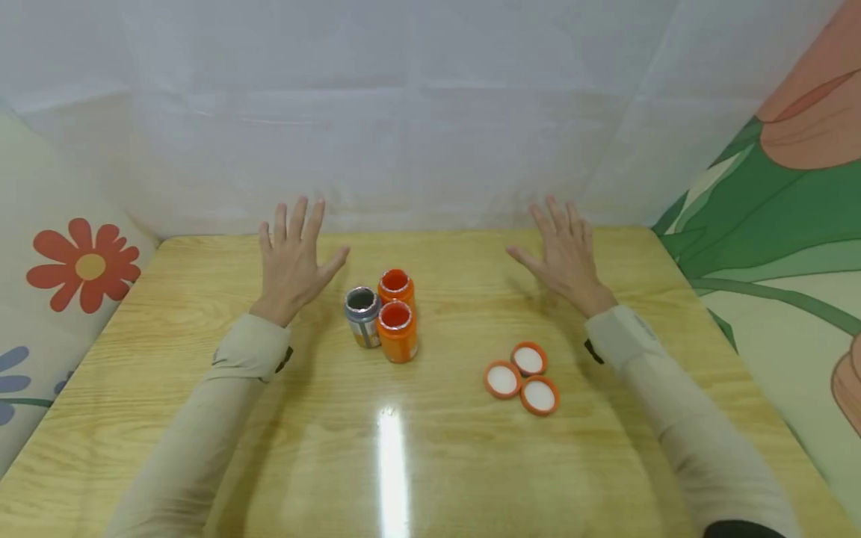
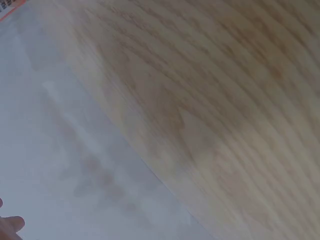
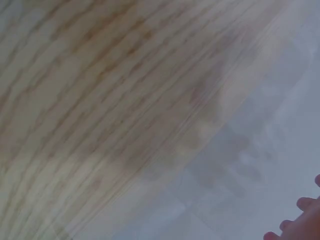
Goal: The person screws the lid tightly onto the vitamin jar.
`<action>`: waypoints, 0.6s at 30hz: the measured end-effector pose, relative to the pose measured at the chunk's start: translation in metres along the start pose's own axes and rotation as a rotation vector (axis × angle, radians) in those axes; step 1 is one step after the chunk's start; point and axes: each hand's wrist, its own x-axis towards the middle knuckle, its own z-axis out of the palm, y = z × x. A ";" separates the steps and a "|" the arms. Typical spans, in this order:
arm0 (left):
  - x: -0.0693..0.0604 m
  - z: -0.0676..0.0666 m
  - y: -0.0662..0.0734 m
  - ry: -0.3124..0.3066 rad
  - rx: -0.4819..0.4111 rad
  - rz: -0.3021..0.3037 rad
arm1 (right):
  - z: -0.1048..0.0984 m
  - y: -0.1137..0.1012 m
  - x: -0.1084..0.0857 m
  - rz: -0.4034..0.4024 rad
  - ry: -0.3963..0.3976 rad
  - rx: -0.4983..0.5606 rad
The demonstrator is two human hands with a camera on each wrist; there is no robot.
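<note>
My left hand (image 1: 292, 263) is spread wide near two orange jars (image 1: 398, 345) and a grey jar (image 1: 365, 329), my right hand (image 1: 565, 258) splayed beyond three lids (image 1: 539, 394)

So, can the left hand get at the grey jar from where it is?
Most likely yes: the left hand is empty, fingers spread, and the grey jar stands on that hand's side of the two orange jars, with nothing visible in between.
</note>
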 end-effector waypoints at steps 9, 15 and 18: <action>-0.004 -0.003 0.002 0.006 -0.034 0.011 | -0.001 0.004 -0.010 -0.009 -0.028 0.025; -0.009 -0.005 0.005 0.032 -0.055 0.034 | -0.002 0.006 -0.018 -0.007 -0.047 0.044; -0.010 -0.006 0.006 0.028 -0.063 0.036 | -0.004 0.005 -0.021 -0.004 -0.059 0.050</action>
